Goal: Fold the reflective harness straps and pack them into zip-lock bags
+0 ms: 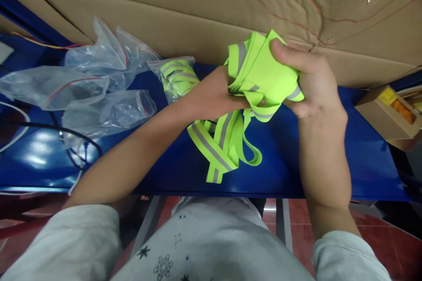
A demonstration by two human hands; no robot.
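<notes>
A folded bundle of neon yellow reflective strap (268, 68) with grey stripes is held up between both my hands, above the blue table. My right hand (313, 81) grips its right side, thumb on top. From the left, my left hand (219, 92) is closed around the bundle's lower left side; its fingers are mostly hidden behind the strap. Loose loops of the same strap (220, 149) hang below and lie on the table near the front edge. Just behind my left forearm sits a clear bag (178, 77) packed with similar yellow strap.
Several clear zip bags (99, 79) with red seals lie at the left. Black and white cables (75, 136) run across the blue table (158, 167) there. A small cardboard box (389, 116) stands at the right. Brown cardboard (184, 17) lines the back.
</notes>
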